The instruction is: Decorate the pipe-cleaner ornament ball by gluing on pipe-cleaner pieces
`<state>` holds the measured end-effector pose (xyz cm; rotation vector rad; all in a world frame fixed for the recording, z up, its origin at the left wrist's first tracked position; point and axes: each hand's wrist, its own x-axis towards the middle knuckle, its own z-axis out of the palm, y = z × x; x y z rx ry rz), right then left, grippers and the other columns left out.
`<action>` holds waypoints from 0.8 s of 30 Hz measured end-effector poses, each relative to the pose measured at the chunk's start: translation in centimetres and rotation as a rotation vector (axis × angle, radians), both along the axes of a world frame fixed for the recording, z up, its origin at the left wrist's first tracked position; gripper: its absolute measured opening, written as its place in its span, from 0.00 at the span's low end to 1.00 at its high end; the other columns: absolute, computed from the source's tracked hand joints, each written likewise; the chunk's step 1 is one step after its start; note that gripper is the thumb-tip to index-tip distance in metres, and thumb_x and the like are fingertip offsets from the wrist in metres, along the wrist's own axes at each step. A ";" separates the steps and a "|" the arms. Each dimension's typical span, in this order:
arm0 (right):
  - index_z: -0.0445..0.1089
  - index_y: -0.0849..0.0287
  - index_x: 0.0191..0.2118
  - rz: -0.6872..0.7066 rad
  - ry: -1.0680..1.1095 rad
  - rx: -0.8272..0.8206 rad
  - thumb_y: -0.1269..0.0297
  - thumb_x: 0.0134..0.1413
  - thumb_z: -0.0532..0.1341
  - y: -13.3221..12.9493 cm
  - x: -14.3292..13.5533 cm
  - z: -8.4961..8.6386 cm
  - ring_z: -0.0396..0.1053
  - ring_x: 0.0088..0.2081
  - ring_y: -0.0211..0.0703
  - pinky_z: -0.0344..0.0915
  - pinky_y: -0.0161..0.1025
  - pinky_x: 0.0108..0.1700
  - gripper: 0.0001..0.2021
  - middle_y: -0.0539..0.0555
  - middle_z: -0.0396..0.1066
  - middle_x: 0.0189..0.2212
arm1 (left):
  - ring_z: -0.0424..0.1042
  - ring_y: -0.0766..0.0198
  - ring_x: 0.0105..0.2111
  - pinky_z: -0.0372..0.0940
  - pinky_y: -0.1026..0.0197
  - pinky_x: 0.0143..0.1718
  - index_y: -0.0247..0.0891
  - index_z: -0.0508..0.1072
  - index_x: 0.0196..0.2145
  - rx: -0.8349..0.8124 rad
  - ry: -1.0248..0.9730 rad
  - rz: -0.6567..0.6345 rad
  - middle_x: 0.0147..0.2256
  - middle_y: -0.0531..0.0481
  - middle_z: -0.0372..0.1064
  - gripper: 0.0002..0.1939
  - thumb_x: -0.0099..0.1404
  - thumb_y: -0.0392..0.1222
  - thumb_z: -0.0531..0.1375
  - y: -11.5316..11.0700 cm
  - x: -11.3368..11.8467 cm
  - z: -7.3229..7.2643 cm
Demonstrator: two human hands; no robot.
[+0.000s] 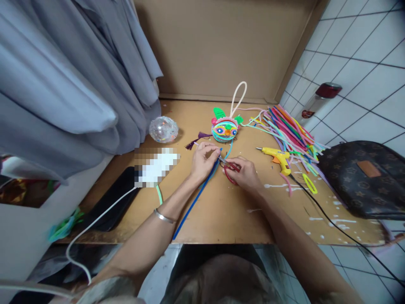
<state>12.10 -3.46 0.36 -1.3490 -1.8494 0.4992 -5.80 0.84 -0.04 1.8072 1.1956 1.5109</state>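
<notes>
A person's two bare hands meet over a wooden bench (262, 223), on the near side of a decorated ball (228, 132) with a colourful face, which serves here as the landmark. The left hand (204, 162) has its fingers pinched on a blue fuzzy stem (195, 204), close to the stem's far end. The right hand (246, 174) has its fingers wrapped around the red handles of a pair of scissors (233, 167).

The relation that matters is stem against blades. The stem's long axis runs slantwise: its far end lies just on the near side of the decorated ball, and its other end trails away from the ball, leftward, to the bench's near edge. The scissors point at the pinched end from the right, their tips right beside the left fingers. Whether the blades actually close around the stem is too small to tell.

The left hand is the nearer one, touching the stem directly; the stem lies to the left of the right hand's fingers, with the scissors bridging that space.

Left of the decorated ball sits a clear ball (163, 129). To its right are a heap of coloured stems (295, 131) and, nearer the person, a yellow glue gun (276, 156).
</notes>
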 end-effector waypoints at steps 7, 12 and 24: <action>0.81 0.56 0.43 -0.001 -0.060 0.027 0.62 0.51 0.69 -0.2 -0.2 -0.1 0.73 0.34 0.44 0.67 0.40 0.40 0.12 0.54 0.77 0.33 | 0.71 0.55 0.49 0.65 0.49 0.56 0.42 0.82 0.38 0.073 0.165 -0.049 0.45 0.46 0.74 0.08 0.67 0.44 0.63 -0.1 -0.4 0.3; 0.81 0.56 0.43 -0.003 -0.084 0.046 0.63 0.51 0.68 -0.4 -0.3 0.1 0.73 0.35 0.44 0.67 0.40 0.41 0.12 0.55 0.78 0.34 | 0.70 0.55 0.48 0.63 0.49 0.55 0.41 0.81 0.36 0.088 0.226 -0.059 0.45 0.46 0.74 0.08 0.68 0.44 0.63 -0.4 -0.6 0.8; 0.81 0.56 0.43 0.010 -0.214 0.013 0.66 0.55 0.63 -0.9 -0.4 0.7 0.73 0.36 0.44 0.66 0.38 0.40 0.12 0.55 0.80 0.35 | 0.68 0.55 0.49 0.62 0.49 0.57 0.41 0.81 0.34 0.069 0.157 -0.027 0.44 0.46 0.72 0.10 0.68 0.47 0.62 -0.7 -0.3 0.9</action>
